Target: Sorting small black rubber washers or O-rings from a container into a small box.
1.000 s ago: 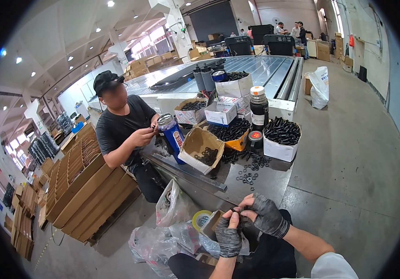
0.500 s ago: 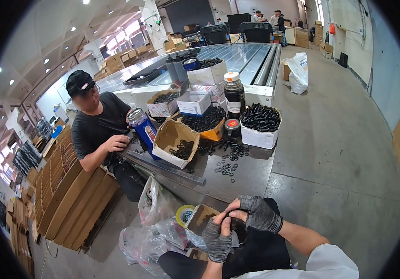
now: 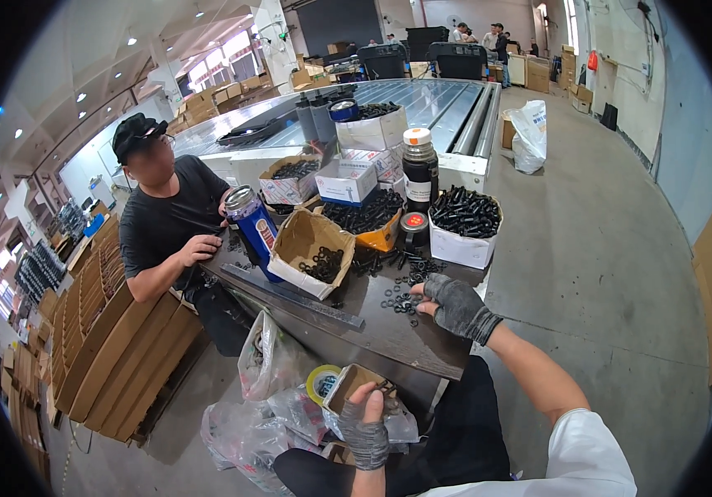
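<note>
My right hand (image 3: 459, 311), in a grey fingerless glove, reaches over the dark tabletop (image 3: 447, 346). Its thumb and forefinger are apart at the edge of a scatter of small ring-shaped washers (image 3: 399, 303). In a matching glove, my left hand (image 3: 366, 431) is up over my lap, in front of an open cardboard box (image 3: 341, 389). Its fingers are curled in; a small dark piece shows at the fingertips, too small to name. Behind the washers stand a white box of black bolts (image 3: 465, 222) and an open carton of black rings (image 3: 315, 248).
A steel thermos (image 3: 418, 174), a dark lidded jar (image 3: 413, 232) and a blue can (image 3: 255, 232) stand among the boxes. A flat metal bar (image 3: 298, 300) lies along the table edge. Plastic bags (image 3: 248, 431) and a tape roll (image 3: 323, 383) are below. A co-worker (image 3: 170, 207) sits left.
My hands were together over my lap and have parted. The right hand has moved forward to the washers on the table; the left has shifted slightly left and stays low.
</note>
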Demonstrator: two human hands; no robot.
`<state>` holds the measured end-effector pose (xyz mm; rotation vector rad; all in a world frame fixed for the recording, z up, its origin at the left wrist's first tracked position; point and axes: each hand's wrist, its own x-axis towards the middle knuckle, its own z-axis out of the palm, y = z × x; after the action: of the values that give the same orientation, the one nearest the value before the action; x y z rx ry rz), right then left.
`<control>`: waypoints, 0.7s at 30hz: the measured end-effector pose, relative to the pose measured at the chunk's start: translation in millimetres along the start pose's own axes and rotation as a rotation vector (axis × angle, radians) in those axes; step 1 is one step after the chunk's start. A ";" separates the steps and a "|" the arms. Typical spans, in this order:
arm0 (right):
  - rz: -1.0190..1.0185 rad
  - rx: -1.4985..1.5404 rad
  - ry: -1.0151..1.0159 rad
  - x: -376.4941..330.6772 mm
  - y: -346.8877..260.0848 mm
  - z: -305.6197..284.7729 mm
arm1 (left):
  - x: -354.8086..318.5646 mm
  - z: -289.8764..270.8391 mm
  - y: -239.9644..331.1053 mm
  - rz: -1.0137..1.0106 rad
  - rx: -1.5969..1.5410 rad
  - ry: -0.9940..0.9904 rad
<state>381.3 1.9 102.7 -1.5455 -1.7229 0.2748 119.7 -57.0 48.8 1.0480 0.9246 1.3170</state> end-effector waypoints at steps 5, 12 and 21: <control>-0.154 -0.145 -0.106 16.3 8.5 8.2 | -4.5 -6.9 -8.2 0.002 0.050 -0.009; -0.151 -0.085 -0.132 19.0 9.4 10.5 | -0.1 -8.2 -7.9 0.028 0.016 -0.005; -0.050 -0.050 -0.166 20.6 0.3 3.0 | 6.1 3.4 11.3 0.001 -0.061 -0.028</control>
<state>380.6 21.7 108.8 -1.5499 -1.9071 0.3462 120.0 -51.5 60.9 1.0174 0.8586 1.3200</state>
